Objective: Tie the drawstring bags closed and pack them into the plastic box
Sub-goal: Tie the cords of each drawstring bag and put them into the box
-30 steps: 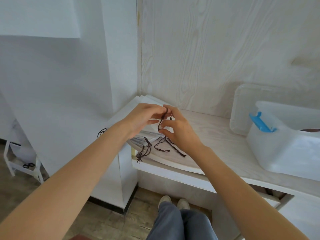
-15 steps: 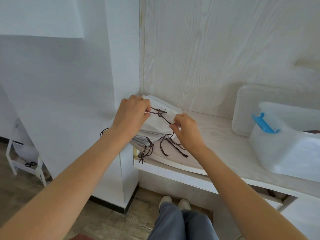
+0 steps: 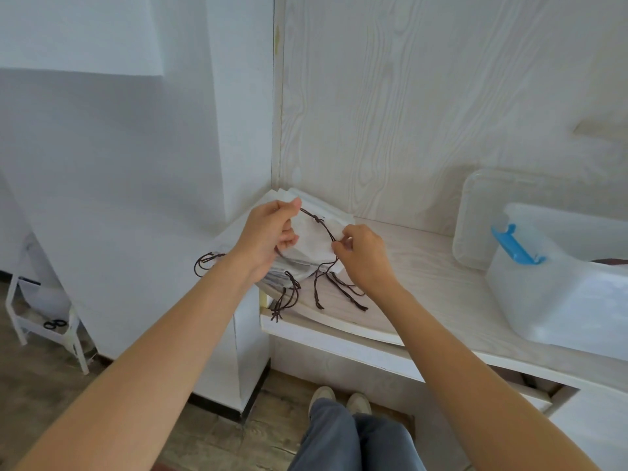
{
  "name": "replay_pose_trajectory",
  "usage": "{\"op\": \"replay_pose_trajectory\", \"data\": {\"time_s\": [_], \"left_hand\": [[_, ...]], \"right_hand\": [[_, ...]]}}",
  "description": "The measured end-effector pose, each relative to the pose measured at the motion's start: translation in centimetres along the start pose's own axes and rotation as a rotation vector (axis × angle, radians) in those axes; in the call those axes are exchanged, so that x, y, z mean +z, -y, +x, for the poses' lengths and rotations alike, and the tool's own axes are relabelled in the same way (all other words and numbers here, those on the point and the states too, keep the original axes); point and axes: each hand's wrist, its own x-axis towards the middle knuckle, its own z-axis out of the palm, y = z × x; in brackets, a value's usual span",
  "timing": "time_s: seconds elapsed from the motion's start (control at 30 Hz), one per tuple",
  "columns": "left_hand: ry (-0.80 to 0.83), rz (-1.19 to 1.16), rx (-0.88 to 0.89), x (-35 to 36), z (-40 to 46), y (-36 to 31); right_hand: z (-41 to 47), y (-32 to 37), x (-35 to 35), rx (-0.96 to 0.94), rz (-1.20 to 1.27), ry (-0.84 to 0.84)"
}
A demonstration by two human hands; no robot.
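White drawstring bag (image 3: pixel 311 244) lifted off the stack of bags (image 3: pixel 289 270) at the worktop's left back corner, dark brown cord (image 3: pixel 321 224) knotted, stretched taut. Translucent plastic box (image 3: pixel 557 290), blue latch (image 3: pixel 515 244), sits open at right edge.

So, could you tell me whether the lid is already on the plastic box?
No, the plastic box stands open on the shelf, and its lid leans upright against the wall behind it.

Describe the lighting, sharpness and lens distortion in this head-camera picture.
Head view: soft, even light with faint shadows and no glare; the dark cord between the left hand and right hand is crisp; wide-angle bending bows the shelf edge and forearms.
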Motion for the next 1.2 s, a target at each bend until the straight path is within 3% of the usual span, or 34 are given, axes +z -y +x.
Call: {"op": "replay_pose_trajectory", "data": {"time_s": [0.13,0.23,0.37,0.47,0.7,0.83,1.0,1.2], "left_hand": [[-0.008,-0.126,-0.131,0.3,-0.1,0.2],[0.065,-0.369,-0.202,0.1,0.1,0.6],[0.131,-0.654,-0.218,-0.4,0.3,1.5],[0.107,-0.690,-0.217,-1.1,0.5,2.4],[0.055,-0.752,-0.249,-1.2,1.0,3.3],[0.039,-0.820,-0.285,-1.8,1.1,3.5],[0.093,-0.678,-0.304,-1.9,0.5,2.9],[0.106,0.055,-0.074,-0.5,-1.0,0.0]], "right_hand": [[-0.2,0.2,-0.4,0.148,0.176,0.045],[-0.2,0.1,-0.3,0.292,0.443,0.048],[0.2,-0.6,-1.4,0.587,1.200,0.085],[0.5,-1.5,-2.6,0.777,1.670,0.100],[0.0,0.0,-2.2,0.689,1.986,0.150],[0.1,0.6,-1.7,0.624,1.989,0.168],[0.3,1.7,-1.1,0.512,1.514,0.140],[1.0,2.8,-1.9,0.327,1.083,0.208]]}}
